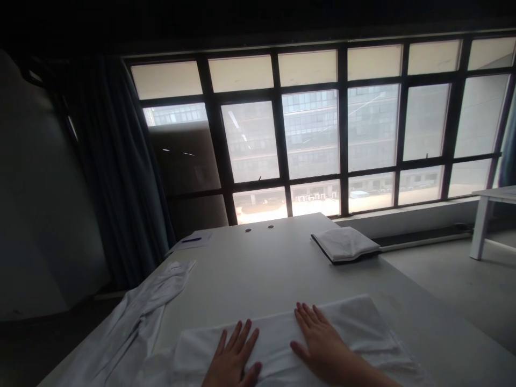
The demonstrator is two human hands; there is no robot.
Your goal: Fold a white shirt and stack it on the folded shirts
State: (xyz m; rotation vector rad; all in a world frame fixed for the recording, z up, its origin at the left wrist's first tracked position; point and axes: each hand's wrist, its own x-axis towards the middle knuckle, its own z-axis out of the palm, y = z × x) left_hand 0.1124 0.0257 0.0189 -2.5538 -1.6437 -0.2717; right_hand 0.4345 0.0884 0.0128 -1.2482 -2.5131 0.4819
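Note:
A white cloth [274, 333] lies folded into a broad band across the near part of the table, with soft creases toward its right end. My left hand [236, 355] rests on it with fingers spread and nothing held. To the right, my right hand [318, 338] also lies flat on the cloth, thumb apart from the other fingers. The cloth's near edge runs out of the picture at the bottom. More white fabric [137, 317] sits rumpled along the table's left edge, close to the cloth's left end.
The white table [250, 274] reaches toward the windows. Folded white cloth [345, 243] lies on something dark at its right edge. Paper with a purple pen [191, 239] is at the far left. A dark curtain [116, 177] hangs left; another white table [484, 220] stands right.

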